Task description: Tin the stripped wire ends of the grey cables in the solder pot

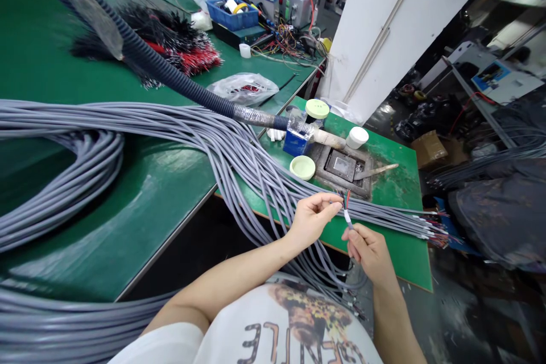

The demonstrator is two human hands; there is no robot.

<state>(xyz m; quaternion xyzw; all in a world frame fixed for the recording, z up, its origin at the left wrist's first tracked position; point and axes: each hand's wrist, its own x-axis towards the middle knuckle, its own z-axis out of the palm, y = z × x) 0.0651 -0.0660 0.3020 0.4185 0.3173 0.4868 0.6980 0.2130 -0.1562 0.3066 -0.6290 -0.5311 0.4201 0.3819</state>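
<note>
Near its end, a grey cable is gripped by my right hand, its fingers closed round the sheath. A white band wraps the cable there, and thin red and dark wires fan out above it. My left hand pinches at the dark wire ends with thumb and forefinger. Behind both hands a thick bundle of grey cables runs across the green bench, its stripped ends lying at the right. Just beyond is a solder pot with a flat scraper across its edge.
A ribbed hose slants overhead down to the pot. Around it stand a pale green lid, a white tub and a blue box. Black and red wires lie on the left table. A white pillar rises behind.
</note>
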